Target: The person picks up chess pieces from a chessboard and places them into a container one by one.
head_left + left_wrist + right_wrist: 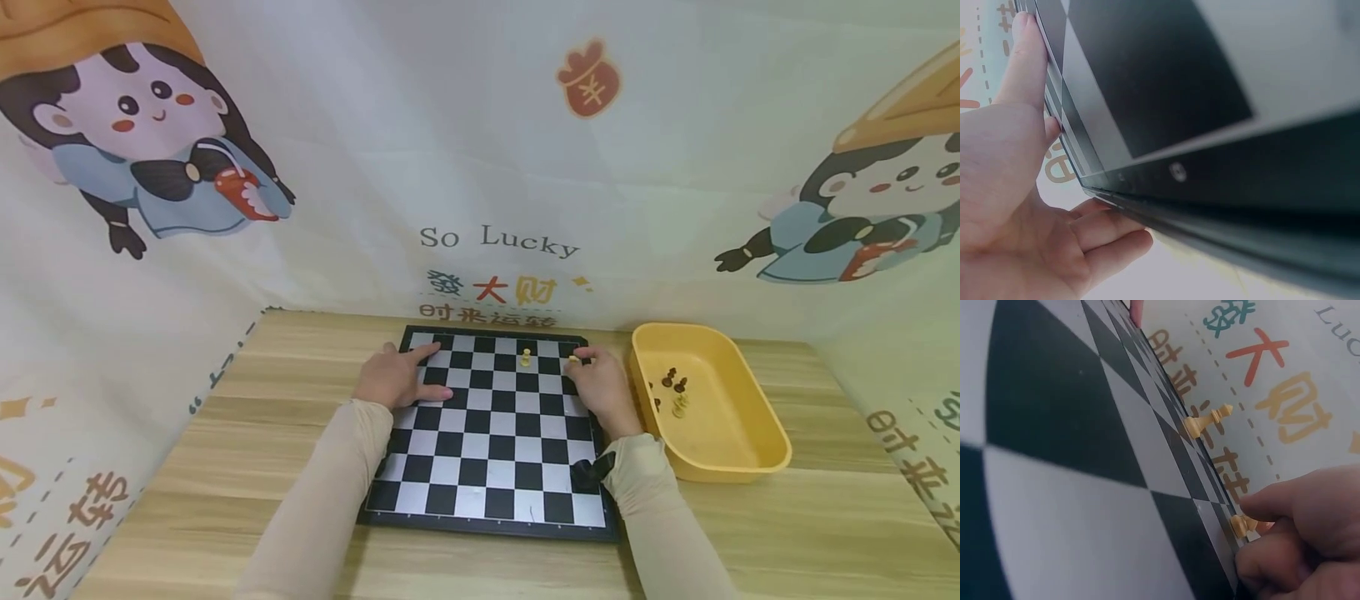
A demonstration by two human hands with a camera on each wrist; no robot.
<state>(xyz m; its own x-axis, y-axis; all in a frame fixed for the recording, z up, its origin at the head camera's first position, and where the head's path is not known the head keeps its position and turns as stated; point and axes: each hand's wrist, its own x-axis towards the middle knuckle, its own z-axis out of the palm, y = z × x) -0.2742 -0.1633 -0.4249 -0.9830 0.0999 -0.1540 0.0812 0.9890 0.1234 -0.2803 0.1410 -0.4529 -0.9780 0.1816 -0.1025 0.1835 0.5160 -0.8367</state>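
A black-and-white chessboard (471, 425) lies flat before me. My left hand (387, 377) rests at its far left, thumb and index finger spread over the squares. In the left wrist view, other fingers (1116, 240) lie loosely bent along the board's edge. At the far right corner my right hand (600, 385) pinches a small pale yellow chess piece (1242, 525), whose base is at the board; its top is hidden by the fingers. Another pale yellow chess piece (526, 358), slim with a pointed top in the right wrist view, stands upright near the far edge.
A yellow plastic tub (723, 408) stands close to the board's right side, with several dark chess pieces (680, 385) and pale yellow ones (679, 407) inside. Beneath is a wood-grain table (247, 450). A printed cloth backdrop (360, 150) rises behind the table and at both sides.
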